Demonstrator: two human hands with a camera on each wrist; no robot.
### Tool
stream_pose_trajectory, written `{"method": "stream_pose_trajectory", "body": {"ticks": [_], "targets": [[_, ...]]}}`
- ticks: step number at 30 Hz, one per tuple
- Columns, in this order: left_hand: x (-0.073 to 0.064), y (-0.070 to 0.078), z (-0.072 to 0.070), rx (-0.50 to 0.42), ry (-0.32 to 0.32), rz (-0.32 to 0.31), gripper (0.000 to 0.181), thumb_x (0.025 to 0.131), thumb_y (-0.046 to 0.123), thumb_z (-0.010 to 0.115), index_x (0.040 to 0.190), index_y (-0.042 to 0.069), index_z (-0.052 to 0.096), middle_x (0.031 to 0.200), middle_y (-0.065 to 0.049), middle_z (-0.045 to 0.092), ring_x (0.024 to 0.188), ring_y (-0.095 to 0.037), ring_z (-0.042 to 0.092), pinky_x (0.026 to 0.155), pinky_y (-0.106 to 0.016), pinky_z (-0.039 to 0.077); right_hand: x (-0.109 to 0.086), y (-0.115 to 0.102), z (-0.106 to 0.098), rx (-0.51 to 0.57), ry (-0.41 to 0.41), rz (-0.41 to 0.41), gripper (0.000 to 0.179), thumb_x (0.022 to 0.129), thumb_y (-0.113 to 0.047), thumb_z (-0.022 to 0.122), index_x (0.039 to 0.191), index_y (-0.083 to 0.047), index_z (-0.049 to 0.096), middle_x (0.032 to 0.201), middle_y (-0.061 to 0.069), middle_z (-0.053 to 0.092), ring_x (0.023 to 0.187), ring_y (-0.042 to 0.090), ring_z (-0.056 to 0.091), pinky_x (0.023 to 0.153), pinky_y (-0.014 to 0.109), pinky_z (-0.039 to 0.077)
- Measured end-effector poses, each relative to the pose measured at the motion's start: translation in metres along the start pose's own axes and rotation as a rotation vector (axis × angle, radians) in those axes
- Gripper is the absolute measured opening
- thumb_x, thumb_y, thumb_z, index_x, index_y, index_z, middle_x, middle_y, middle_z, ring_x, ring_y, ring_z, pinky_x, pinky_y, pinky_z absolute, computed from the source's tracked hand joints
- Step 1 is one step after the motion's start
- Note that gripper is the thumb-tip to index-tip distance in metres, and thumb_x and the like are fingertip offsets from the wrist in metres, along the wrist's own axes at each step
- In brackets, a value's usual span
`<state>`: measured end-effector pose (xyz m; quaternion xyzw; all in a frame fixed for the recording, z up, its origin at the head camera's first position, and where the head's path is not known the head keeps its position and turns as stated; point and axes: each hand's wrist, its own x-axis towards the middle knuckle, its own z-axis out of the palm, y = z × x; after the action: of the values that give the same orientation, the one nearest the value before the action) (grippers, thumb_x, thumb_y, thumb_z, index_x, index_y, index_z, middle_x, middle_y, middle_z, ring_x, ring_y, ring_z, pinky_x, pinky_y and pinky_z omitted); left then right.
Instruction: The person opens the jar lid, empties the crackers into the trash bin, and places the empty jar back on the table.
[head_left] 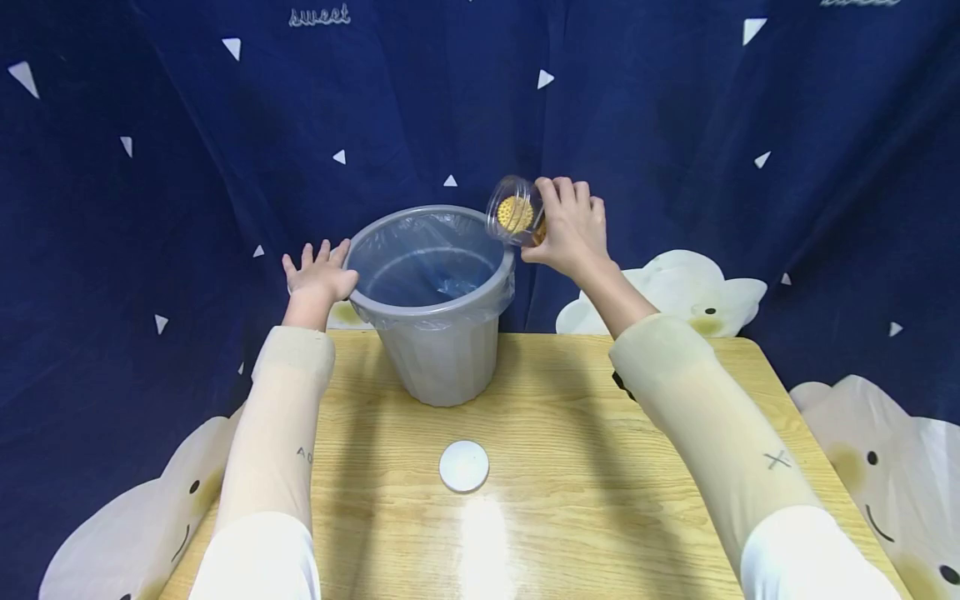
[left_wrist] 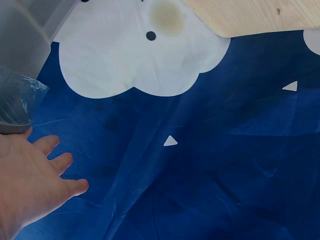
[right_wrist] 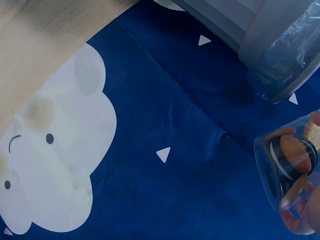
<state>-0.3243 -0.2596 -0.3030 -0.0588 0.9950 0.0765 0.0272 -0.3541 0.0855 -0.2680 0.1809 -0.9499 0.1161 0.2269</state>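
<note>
My right hand grips a clear plastic jar tipped on its side, its mouth toward the right rim of a grey bin. Inside the jar a round yellow biscuit shows near the mouth. Through the jar wall, the right wrist view shows dark sandwich cookies and brown biscuit pieces. On the bin's left side my left hand rests against the rim, fingers spread and fairly straight. A clear plastic bag lines the bin and folds over its rim.
A white round disc, like a lid, lies on the wooden table in front of the bin. Beside my right sleeve a small black object is partly hidden. A dark blue curtain hangs behind, with cloud shapes on it.
</note>
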Motion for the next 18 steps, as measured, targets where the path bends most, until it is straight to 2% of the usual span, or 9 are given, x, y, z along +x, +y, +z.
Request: {"method": "stream_pose_trajectory", "body": {"ticks": [7,18], "targets": [[-0.001,0.000,-0.001,0.001,-0.006,-0.002,0.066,0.088,0.027,0.032,0.148,0.013,0.008,0.151,-0.021,0.003,0.136,-0.043,-0.006,0.103,-0.062,-0.008,0.005,-0.007,-0.001,-0.084,-0.007,-0.047,0.092,0.064,-0.044,0.077,0.136,-0.013,0.030,0.130,0.014,0.037,0.116,0.032,0.032,0.096,0.052,0.029],[-0.001,0.001,-0.002,-0.004,-0.009,0.002,0.066,0.088,0.027,0.032,0.148,0.013,0.008,0.151,-0.021,0.003,0.136,-0.043,-0.006,0.103,-0.062,-0.010,0.011,-0.015,-0.004,-0.131,-0.062,-0.059,0.093,0.066,-0.043,0.077,0.139,-0.015,0.028,0.131,0.014,0.036,0.117,0.032,0.030,0.097,0.052,0.027]]}}
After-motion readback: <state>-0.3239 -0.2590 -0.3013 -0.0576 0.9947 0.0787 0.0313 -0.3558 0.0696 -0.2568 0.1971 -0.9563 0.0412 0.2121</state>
